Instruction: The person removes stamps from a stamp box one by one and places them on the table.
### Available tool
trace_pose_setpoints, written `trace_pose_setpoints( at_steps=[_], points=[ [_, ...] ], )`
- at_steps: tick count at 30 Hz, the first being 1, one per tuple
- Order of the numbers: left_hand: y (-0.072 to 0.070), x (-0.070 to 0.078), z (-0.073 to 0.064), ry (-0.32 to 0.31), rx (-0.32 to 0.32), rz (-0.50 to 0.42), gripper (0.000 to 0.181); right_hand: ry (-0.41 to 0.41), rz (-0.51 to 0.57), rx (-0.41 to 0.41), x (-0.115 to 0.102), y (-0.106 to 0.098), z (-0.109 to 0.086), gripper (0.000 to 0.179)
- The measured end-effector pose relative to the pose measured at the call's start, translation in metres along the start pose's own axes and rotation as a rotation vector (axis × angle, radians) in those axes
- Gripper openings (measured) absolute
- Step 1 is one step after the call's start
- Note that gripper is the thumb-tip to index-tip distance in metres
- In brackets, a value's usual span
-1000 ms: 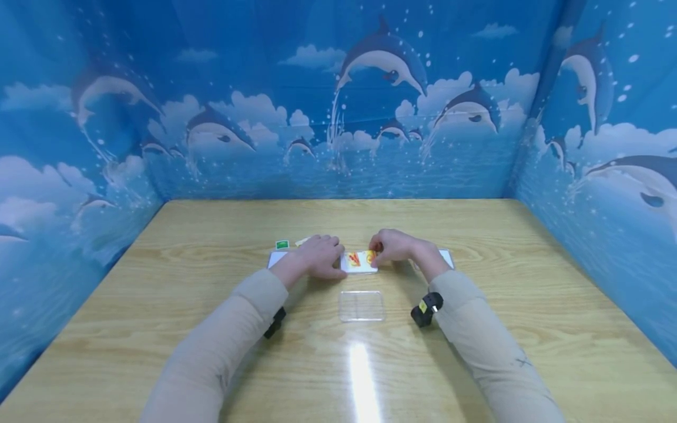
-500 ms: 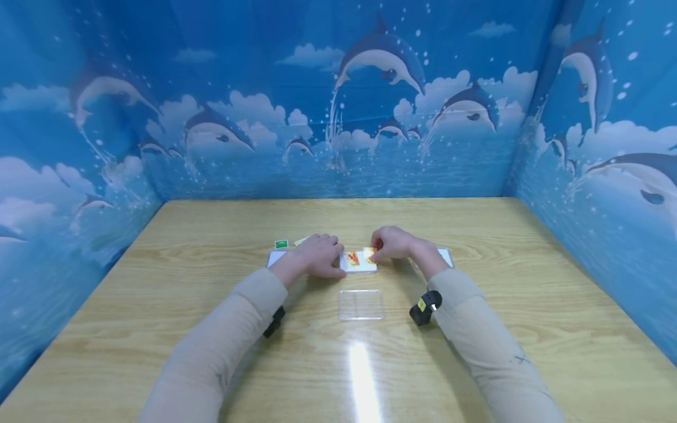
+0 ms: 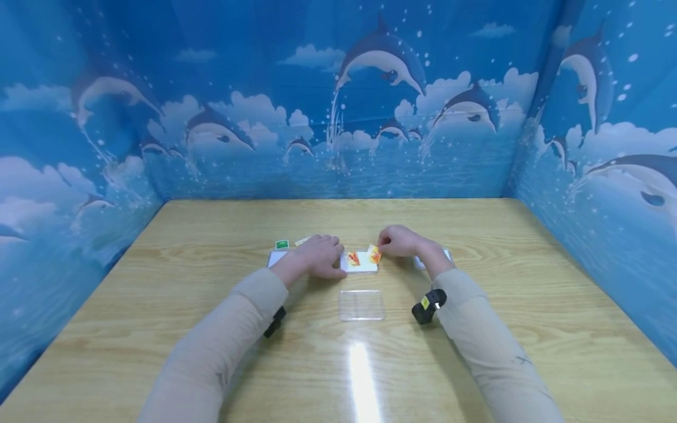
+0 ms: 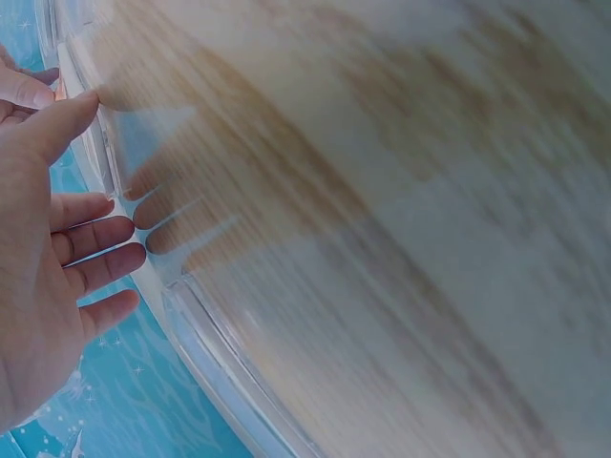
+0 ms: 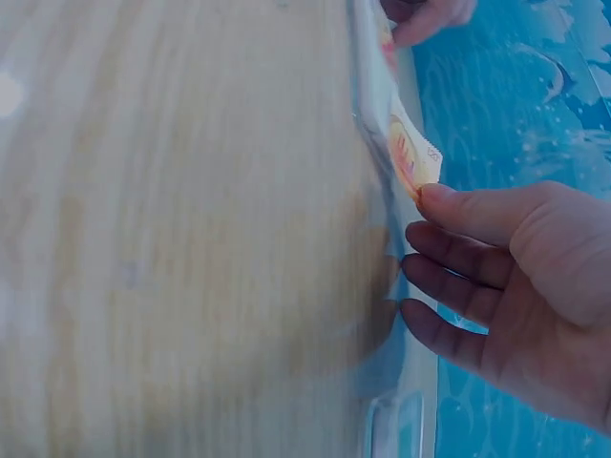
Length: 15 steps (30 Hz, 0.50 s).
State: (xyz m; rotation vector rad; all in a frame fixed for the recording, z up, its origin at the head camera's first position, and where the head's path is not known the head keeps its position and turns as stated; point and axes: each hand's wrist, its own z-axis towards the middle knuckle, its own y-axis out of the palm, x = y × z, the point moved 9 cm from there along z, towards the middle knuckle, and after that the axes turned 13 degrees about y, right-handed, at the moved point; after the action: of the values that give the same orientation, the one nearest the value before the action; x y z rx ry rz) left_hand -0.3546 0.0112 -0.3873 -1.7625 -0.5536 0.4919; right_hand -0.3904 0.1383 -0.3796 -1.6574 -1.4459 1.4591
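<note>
In the head view a shallow clear case point(image 3: 362, 271) with a white inside lies flat at mid-table. An orange-and-yellow stamp point(image 3: 352, 259) is on its left part. My right hand point(image 3: 403, 241) pinches a second orange stamp point(image 3: 374, 254) by its right edge. That stamp's toothed border shows in the right wrist view, tilted up over the case's right end. My left hand point(image 3: 319, 257) rests at the case's left end, thumb tip at its edge, other fingers loosely bent and holding nothing.
A clear empty-looking tray point(image 3: 361, 305) lies nearer me. Another case point(image 3: 276, 257) is partly hidden under my left forearm, with a green stamp point(image 3: 282, 244) behind it. A further case point(image 3: 419, 264) sits by my right wrist. A dolphin-print curtain point(image 3: 338, 164) bounds the table.
My right hand has shifted slightly right and away, lifting the right stamp's edge and turning it askew over the case's end. The left hand stays in place.
</note>
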Motion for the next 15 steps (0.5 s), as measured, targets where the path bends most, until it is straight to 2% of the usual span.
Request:
trace_pose_setpoints(
  at_steps=[6, 15],
  points=[
    [0.000, 0.001, -0.002, 0.001, 0.002, 0.012, 0.065, 0.036, 0.092, -0.052, 0.010, -0.002, -0.001, 0.013],
    [-0.001, 0.002, -0.003, 0.022, 0.015, 0.033, 0.066, 0.041, 0.280, -0.048, 0.016, -0.011, -0.002, 0.016]
  ],
)
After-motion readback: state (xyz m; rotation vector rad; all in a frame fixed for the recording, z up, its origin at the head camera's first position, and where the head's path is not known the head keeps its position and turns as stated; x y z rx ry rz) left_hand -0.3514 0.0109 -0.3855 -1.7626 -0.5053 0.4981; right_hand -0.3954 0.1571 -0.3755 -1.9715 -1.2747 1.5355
